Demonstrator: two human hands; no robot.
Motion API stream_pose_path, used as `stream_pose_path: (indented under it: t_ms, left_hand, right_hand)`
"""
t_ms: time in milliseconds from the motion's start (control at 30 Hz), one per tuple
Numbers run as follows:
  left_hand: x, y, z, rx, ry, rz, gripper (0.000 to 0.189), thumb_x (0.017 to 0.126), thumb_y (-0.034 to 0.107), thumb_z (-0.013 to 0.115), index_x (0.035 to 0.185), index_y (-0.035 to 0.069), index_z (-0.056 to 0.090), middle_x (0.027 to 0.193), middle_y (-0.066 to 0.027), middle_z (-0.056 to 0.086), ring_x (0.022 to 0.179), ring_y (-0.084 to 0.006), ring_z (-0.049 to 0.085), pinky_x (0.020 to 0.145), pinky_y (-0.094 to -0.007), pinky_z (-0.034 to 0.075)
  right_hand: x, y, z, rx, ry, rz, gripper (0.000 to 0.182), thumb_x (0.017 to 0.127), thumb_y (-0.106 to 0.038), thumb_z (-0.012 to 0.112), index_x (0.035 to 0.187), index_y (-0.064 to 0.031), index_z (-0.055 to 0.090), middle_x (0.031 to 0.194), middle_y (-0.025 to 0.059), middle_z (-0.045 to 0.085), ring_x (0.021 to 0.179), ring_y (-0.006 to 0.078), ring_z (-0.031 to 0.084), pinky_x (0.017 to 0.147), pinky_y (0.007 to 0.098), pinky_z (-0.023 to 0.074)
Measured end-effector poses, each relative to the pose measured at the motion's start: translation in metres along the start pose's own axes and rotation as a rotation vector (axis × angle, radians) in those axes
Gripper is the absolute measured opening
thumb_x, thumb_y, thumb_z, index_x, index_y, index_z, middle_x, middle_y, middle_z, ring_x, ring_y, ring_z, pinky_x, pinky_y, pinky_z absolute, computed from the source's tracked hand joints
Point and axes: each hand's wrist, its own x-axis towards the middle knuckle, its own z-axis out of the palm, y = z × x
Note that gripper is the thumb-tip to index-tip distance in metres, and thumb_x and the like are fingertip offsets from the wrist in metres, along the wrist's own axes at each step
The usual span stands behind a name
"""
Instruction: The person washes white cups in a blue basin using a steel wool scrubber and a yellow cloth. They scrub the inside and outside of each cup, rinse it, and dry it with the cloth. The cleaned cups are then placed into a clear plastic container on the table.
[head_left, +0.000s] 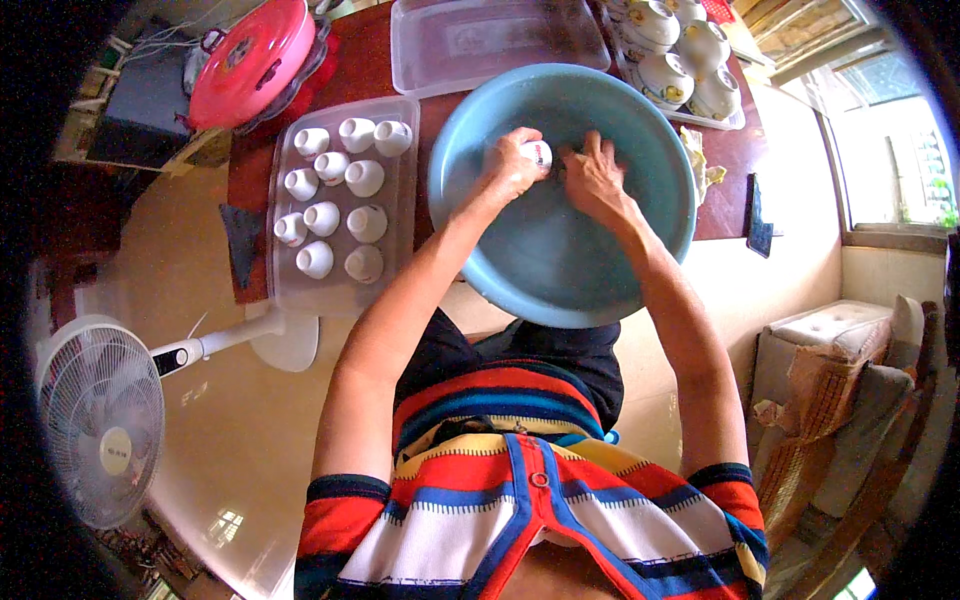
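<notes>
A large blue plastic basin (561, 300) stands in front of me at the table's edge, with what looks like water in it. Inside it, my left hand (517, 161) grips a small white cup (537, 154) with dark and red marks on its side. My right hand (596, 172), blurred by motion, is just right of the cup with its fingers apart and downward; I see nothing held in it. To the left of the basin, several white cups (365, 178) rest upside down on a translucent plastic tray (296, 289).
Behind the basin lies another translucent plastic tray (499, 41). Flower-patterned bowls (664, 79) are stacked upside down at the back right, near a crumpled cloth (697, 161) and a dark phone-like object (757, 214). A pink lidded pan (251, 64) and standing fan (101, 420) are on the left.
</notes>
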Motion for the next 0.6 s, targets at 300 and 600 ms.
stream_pose_path:
  t_ms: [300,600]
  left_hand:
    - [-0.005,0.036,-0.016,0.101,-0.011,-0.316,0.043,0.059,0.014,0.072,0.098,0.004,0.059,0.084,-0.0114,0.063,0.074,-0.0187,0.061,0.064,-0.0292,0.048]
    - [-0.01,0.045,-0.012,-0.072,0.063,0.046,0.023,0.062,0.007,0.065,0.083,0.002,0.059,0.077,-0.0136,0.063,0.073,-0.0241,0.061,0.066,-0.034,0.047]
  right_hand:
    - [0.021,0.01,-0.032,1.174,-0.169,0.332,0.021,0.079,-0.019,0.056,0.086,0.0006,0.06,0.068,0.0024,0.054,0.06,0.0107,0.046,0.055,0.0278,0.0395]
    - [0.026,-0.011,-0.023,1.304,-0.085,0.338,0.019,0.081,-0.017,0.057,0.09,0.0003,0.057,0.075,0.0046,0.059,0.064,0.0109,0.053,0.055,0.0245,0.044]
